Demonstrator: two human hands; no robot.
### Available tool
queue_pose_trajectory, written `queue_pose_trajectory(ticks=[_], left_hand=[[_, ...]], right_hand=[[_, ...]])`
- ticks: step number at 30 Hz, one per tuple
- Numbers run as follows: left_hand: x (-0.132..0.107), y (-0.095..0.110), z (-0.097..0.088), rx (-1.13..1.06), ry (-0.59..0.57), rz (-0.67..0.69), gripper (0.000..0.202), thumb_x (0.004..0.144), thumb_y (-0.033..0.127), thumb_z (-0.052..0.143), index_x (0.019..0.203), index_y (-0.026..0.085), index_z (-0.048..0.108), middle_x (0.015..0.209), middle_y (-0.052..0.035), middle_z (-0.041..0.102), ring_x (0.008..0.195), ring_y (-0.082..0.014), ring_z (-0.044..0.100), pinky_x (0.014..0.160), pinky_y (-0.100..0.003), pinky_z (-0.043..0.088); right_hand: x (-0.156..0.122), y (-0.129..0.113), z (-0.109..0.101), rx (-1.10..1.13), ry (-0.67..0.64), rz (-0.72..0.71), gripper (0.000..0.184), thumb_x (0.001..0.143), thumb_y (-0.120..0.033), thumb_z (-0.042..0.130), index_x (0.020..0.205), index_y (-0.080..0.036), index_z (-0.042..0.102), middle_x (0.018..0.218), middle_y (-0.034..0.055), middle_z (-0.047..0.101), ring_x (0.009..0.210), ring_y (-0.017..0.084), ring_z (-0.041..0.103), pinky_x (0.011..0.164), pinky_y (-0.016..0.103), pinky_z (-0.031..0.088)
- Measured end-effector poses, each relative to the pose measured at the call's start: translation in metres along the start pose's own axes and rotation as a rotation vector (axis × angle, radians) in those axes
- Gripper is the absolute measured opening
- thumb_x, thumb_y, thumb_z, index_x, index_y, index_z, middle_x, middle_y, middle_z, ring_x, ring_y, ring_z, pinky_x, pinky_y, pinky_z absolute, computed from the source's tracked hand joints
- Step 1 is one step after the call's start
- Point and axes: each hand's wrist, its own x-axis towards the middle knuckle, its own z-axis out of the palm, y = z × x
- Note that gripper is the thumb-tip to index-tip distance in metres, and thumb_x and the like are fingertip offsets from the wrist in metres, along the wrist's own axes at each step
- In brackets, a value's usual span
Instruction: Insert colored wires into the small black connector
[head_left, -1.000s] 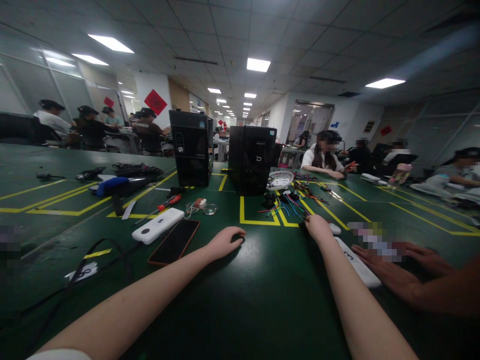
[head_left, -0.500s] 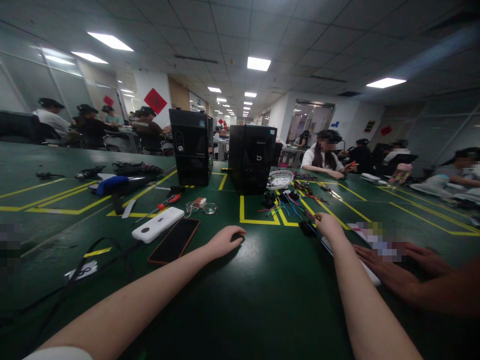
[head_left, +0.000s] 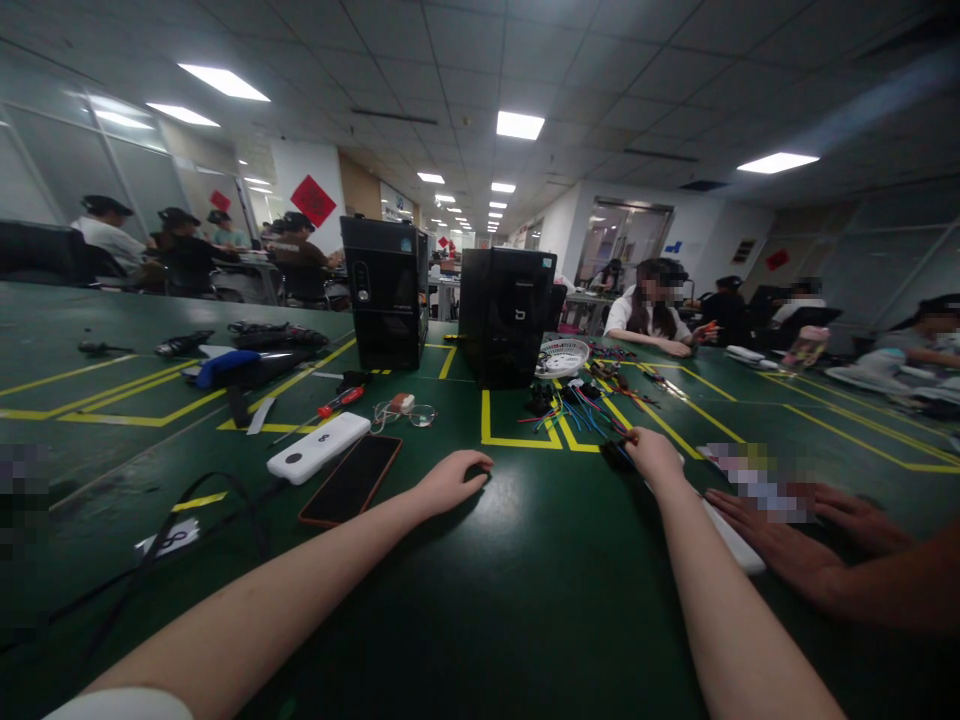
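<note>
My left hand rests on the green table with thumb and fingers apart, holding nothing. A dark phone with an orange-brown edge lies to its left. Farther right, my right hand is closed, its fingertips pinched beside a small black piece; whether they grip it or a wire is too small to tell. Just beyond the fingertips lie loose red and blue wires with black connectors. Below my right wrist, a white object is partly hidden by my forearm and another person's hand.
Two black computer towers stand ahead, with a white basket at the right. A white power bank, red screwdriver and glasses lie left. Another person's hands are close at right.
My right hand has shifted slightly left and down, its fingertips closer to the black piece. The left hand stays in place.
</note>
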Motion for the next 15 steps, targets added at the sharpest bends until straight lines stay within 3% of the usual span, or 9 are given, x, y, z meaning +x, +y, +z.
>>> queue_pose_trajectory(ticks=[11,15], left_hand=[[0.002,0.006,0.002,0.008,-0.011,-0.005,0.028,0.082,0.029,0.051,0.108,0.020,0.059,0.111,-0.0046,0.061,0.106,-0.0206,0.054,0.095,-0.035,0.041],[0.004,0.010,0.004,0.026,0.003,-0.002,0.026,0.081,0.025,0.052,0.106,0.020,0.060,0.109,-0.0050,0.062,0.105,-0.0207,0.054,0.096,-0.035,0.040]], right_hand=[[-0.004,0.004,-0.015,-0.035,-0.102,-0.072,0.030,0.080,-0.020,0.044,0.098,-0.020,0.068,0.100,0.0080,0.066,0.090,0.020,0.060,0.067,0.024,0.040],[-0.007,0.002,-0.019,-0.029,-0.112,-0.116,0.029,0.080,-0.016,0.044,0.096,-0.015,0.069,0.098,0.0113,0.066,0.088,0.021,0.060,0.068,0.025,0.040]])
